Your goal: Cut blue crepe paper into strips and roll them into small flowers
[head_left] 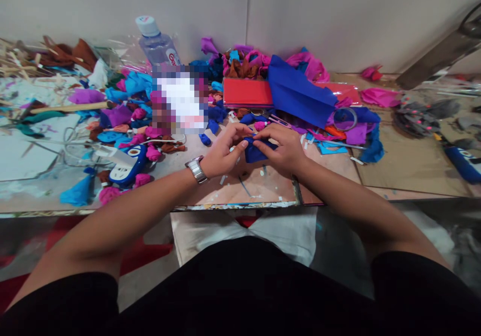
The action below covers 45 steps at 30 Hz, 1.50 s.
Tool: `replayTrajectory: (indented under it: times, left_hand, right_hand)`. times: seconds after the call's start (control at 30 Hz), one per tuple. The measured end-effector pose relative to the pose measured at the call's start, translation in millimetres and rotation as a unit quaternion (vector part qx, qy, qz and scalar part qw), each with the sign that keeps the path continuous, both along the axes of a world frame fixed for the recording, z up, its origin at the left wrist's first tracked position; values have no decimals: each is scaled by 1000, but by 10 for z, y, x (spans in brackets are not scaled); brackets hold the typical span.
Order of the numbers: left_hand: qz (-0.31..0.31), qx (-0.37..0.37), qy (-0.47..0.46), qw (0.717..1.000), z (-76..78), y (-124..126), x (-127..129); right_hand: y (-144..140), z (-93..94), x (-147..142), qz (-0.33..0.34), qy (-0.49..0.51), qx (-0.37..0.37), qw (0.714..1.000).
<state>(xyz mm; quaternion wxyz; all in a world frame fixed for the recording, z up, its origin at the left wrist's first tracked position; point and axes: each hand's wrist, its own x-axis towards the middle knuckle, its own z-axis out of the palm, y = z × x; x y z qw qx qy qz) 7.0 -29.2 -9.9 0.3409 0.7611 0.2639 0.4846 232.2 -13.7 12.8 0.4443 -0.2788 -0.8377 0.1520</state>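
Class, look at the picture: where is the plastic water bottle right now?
In the head view the plastic water bottle stands at the back of the table, left of centre against the wall, just behind the blurred patch and the heap of coloured paper scraps.

A cluttered tabletop (pixel 406 168) carries crumpled fabric scraps (pixel 124 110) in pink, blue and purple, a red sheet stack (pixel 246 92), a plastic water bottle (pixel 158 43) and a tape roll (pixel 344 118).

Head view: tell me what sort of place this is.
Probably a craft workbench for making fabric flowers. Both hands fold a blue scrap; cloth buds lie on the table; a glue gun lies to the left.
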Motion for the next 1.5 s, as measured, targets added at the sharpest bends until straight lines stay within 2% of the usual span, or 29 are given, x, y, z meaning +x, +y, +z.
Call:
replayTrajectory:
  times: [0.2, 0.4, 0.53, 0.7, 0.93, 1.17, 1.33, 1.5]
  left_hand:
    - [-2, -15, 11, 1000, 12, -23, 2]
    - [5, -36, -19, 999, -52, 6, 6]
    - [0, -25, -10, 1000, -46, -2, 8]
    - [-24, -27, -3, 999, -25, -16, 11]
    - [-68, -42, 7, 997, -72, 12, 1]
    - [-71, -19, 18, 997, -19, 24, 7]
    - [-98, -41, -4, 994, -15, 25, 40]
    - [-62, -44, -11, 997, -53, 21, 46]
  right_hand:
    - [3, -24, -4, 1, -3, 1, 1000]
    - [8, -23, 9, -5, -10, 3, 1000]
    - [4, -16, 9, -9, -16, -3, 1000]
    - [8, -30, 2, -8, -25, -8, 1000]
    - [20, -32, -5, -15, -26, -19, 999]
    - [38, -68, -9, 45, -55, 14, 997]
    - [32, -53, -10, 63, -52, 13, 997]
    - [8, -25, -7, 36, -46, 19, 998]
